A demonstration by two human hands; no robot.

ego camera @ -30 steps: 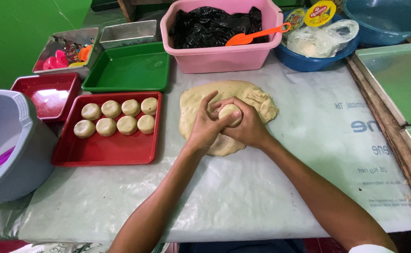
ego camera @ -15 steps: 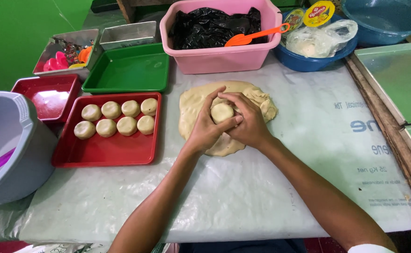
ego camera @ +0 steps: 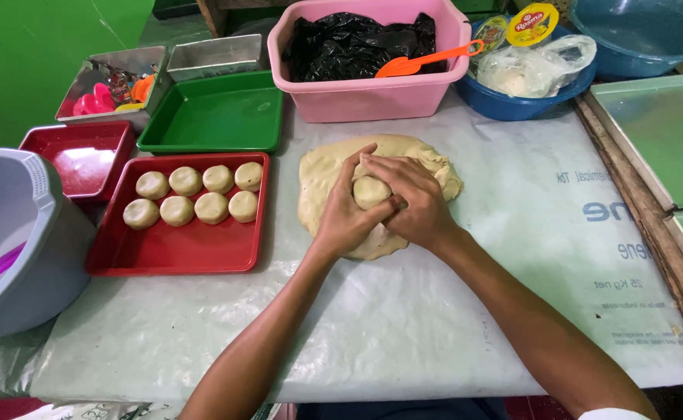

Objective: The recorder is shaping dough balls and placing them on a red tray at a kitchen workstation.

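A small round dough ball [ego camera: 371, 191] sits between both my hands, just above a large flat slab of pale dough [ego camera: 327, 168] on the plastic-covered table. My left hand [ego camera: 345, 218] cups the ball from the left and below. My right hand [ego camera: 411, 204] wraps it from the right, fingers over its top edge. To the left, a red tray [ego camera: 178, 245] carries several shaped dough balls [ego camera: 194, 194] in two rows.
A green tray [ego camera: 217, 117], a second red tray [ego camera: 85, 155] and metal tins [ego camera: 120, 78] stand at the back left. A pink tub [ego camera: 373, 85] with black plastic and an orange scoop [ego camera: 427, 61], and blue basins [ego camera: 528, 97], line the back. A grey bucket [ego camera: 15, 241] sits at far left.
My hands have kept turning and pressing the dough ball in place; the fingers have shifted slightly around it. Nothing else has moved.
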